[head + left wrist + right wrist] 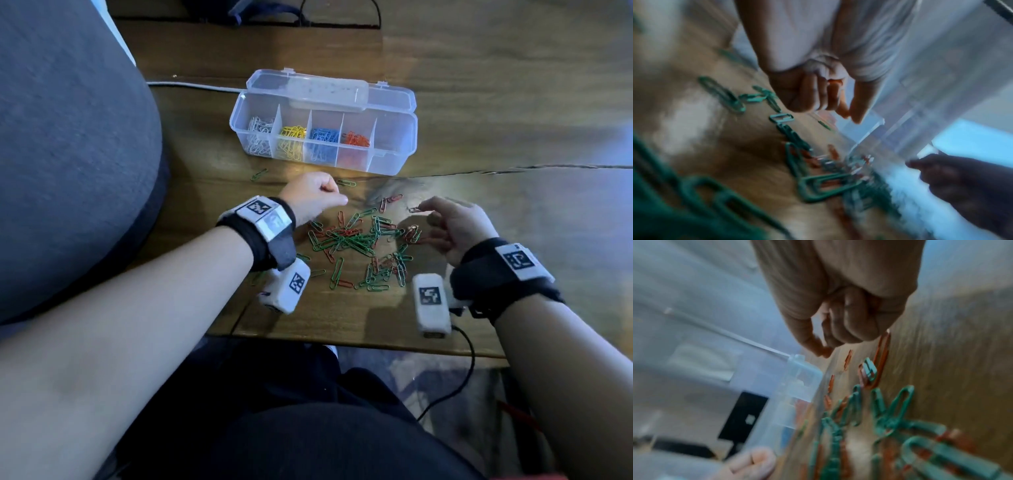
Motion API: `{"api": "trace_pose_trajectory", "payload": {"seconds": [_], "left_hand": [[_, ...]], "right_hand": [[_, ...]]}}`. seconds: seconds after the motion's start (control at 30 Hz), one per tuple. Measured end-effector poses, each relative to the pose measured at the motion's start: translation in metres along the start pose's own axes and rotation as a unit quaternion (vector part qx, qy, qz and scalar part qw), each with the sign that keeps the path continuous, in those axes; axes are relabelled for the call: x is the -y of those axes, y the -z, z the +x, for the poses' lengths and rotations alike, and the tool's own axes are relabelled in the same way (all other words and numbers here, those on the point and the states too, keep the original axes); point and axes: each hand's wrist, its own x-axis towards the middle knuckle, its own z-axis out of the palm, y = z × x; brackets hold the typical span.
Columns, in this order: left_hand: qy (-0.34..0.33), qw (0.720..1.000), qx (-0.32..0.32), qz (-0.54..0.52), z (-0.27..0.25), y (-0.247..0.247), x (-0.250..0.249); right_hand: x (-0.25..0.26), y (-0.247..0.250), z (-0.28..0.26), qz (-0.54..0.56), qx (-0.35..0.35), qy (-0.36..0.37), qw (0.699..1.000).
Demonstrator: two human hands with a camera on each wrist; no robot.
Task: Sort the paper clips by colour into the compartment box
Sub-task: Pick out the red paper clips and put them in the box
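Sorting well under way. The compartment box (394, 137) sits toward the far edge of the counter (513, 257), lid folded back, long axis running roughly left to right along that edge, tilted slightly. Five compartments in a row: from the left they hold white clips (258, 132), yellow clips (292, 137), blue clips (323, 137) and red clips (357, 139). The rightmost compartment looks bare, which would suit green.

Left to do: a loose pile of clips (359, 243) lies between the box and the near edge, green and red only as far as the pictures show. Greens outnumber reds. Clips in the pile point every way, many overlapping or tangled. A few stragglers lie apart: one green clip (258, 174) toward the left, another green clip (346, 183) just beside the left hand.

Left hand (313, 197) hovers over the far-left side of the pile, fingers curled into a loose fist; the left wrist view shows something orange-red between the fingers, most likely red clips gathered, though blur forbids certainty. Right hand (452, 226) is over the right side of the pile, thumb and forefinger pinching a single clip (414, 209) raised off the counter, its long axis roughly level and pointing left; colour not clear.

Judgement: white, yellow and blue done; red partly done; green not begun.
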Motion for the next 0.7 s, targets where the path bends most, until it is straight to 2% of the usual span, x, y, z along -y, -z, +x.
{"api": "trace_pose_trajectory", "payload": {"seconds": [0.07,0.13,0.23,0.3,0.43,0.5,0.57,0.63,0.7], "left_hand": [[-0.060,0.983,0.025,0.174,0.002,-0.002,-0.005],[-0.092,0.959,0.057,0.263,0.004,-0.004,-0.007],[-0.124,0.935,0.069,0.324,0.007,-0.002,-0.012],[-0.126,0.925,0.079,0.349,0.010,-0.002,-0.012],[-0.084,0.926,0.112,0.350,0.013,0.001,-0.006],[-0.082,0.920,0.140,0.357,0.013,0.001,-0.006],[-0.087,0.918,0.153,0.356,0.012,0.004,-0.006],[-0.079,0.948,0.129,0.280,0.013,0.008,-0.003],[-0.044,0.991,0.086,0.091,0.010,0.011,0.001]], "right_hand": [[-0.001,0.001,0.005,-0.179,-0.065,0.078,0.979],[0.001,-0.006,0.006,-0.301,-0.072,0.144,0.940],[0.008,-0.023,0.005,-0.443,-0.042,0.194,0.874],[0.013,-0.032,0.008,-0.502,-0.042,0.202,0.840],[0.015,-0.039,0.017,-0.557,-0.037,0.166,0.813],[0.015,-0.039,0.020,-0.563,-0.021,0.152,0.812],[0.016,-0.038,0.020,-0.539,-0.004,0.137,0.831],[0.016,-0.038,0.017,-0.511,0.017,0.126,0.850],[0.015,-0.038,0.013,-0.448,0.029,0.115,0.886]]}}
